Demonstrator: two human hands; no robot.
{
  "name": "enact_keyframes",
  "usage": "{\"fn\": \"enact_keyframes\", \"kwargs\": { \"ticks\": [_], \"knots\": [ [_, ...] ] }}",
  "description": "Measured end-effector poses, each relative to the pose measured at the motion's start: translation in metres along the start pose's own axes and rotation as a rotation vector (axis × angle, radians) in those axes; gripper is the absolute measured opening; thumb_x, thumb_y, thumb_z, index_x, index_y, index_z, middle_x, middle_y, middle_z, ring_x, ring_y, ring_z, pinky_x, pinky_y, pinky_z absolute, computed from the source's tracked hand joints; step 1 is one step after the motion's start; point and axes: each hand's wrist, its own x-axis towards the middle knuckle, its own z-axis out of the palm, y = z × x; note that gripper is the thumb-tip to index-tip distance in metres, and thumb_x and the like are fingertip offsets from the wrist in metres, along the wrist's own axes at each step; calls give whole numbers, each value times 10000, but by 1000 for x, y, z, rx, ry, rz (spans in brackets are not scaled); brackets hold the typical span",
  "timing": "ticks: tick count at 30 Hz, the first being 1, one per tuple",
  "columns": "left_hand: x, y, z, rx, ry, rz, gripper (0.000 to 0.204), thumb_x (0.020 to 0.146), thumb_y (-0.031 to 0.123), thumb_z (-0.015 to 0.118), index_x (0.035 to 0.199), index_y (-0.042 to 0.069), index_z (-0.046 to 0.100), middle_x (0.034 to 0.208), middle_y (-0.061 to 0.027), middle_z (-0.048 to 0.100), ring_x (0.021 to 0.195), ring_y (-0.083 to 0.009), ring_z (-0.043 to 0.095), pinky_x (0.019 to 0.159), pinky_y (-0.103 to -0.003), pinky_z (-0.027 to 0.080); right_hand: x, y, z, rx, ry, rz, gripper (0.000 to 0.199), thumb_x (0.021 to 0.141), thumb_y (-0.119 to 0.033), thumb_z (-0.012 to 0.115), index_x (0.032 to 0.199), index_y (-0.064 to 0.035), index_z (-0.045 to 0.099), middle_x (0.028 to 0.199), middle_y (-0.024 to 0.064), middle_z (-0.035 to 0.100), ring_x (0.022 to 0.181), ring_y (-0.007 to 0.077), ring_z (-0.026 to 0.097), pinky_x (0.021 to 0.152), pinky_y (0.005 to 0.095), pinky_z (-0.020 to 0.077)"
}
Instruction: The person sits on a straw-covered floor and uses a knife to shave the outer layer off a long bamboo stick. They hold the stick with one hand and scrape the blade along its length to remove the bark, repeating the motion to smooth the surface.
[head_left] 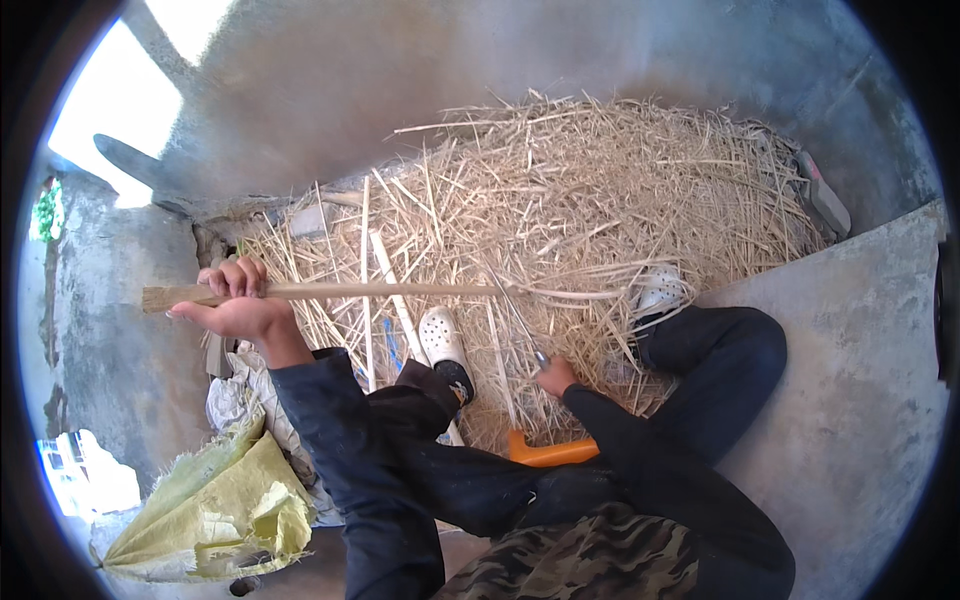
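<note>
My left hand (240,300) is closed around one end of a long pale wooden strip (390,291), perhaps bamboo. The strip lies level across the view, and thin shavings (580,293) curl away beyond its right end. In my right hand (556,377) is a knife (520,325) with a slim metal blade, gripped by the handle, which the fingers mostly hide. Its blade points up and to the left, and the tip meets or crosses the strip near the strip's right end.
A large heap of shavings (600,190) spreads along the wall. My feet, in white clogs (442,335), rest among it. An orange curved piece (550,452) lies near my lap. Torn yellow sacking (215,510) is at the lower left, and a grey slab (830,380) stands at the right.
</note>
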Motion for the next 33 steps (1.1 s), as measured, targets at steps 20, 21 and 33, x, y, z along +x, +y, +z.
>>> {"fn": "enact_keyframes", "kwargs": {
  "ticks": [20, 21, 33],
  "knots": [
    [-5, 3, 5, -18, 24, 10, 652, 849, 767, 244, 682, 138, 283, 495, 6, 244, 386, -102, 225, 375, -238, 187, -24, -36, 6, -107, -13, -397, 230, 713, -173, 605, 788, 44, 593, 702, 216, 626, 735, 362, 636, 663, 419, 484],
    [-1, 1, 5, -9, 65, 7, 650, 850, 766, 241, 682, 139, 282, 496, 5, 247, 386, -102, 226, 372, -238, 184, -9, -22, 6, -91, 6, -332, 227, 714, -174, 605, 803, 35, 602, 715, 218, 628, 743, 367, 634, 669, 419, 483],
    [11, 5, -17, 44, 140, 12, 635, 870, 743, 209, 694, 138, 288, 499, 6, 258, 395, -111, 229, 383, -236, 184, -11, -9, -6, -143, -32, -244, 255, 721, -165, 594, 882, 32, 619, 816, 260, 630, 820, 397, 623, 725, 433, 477]
  ]
}}
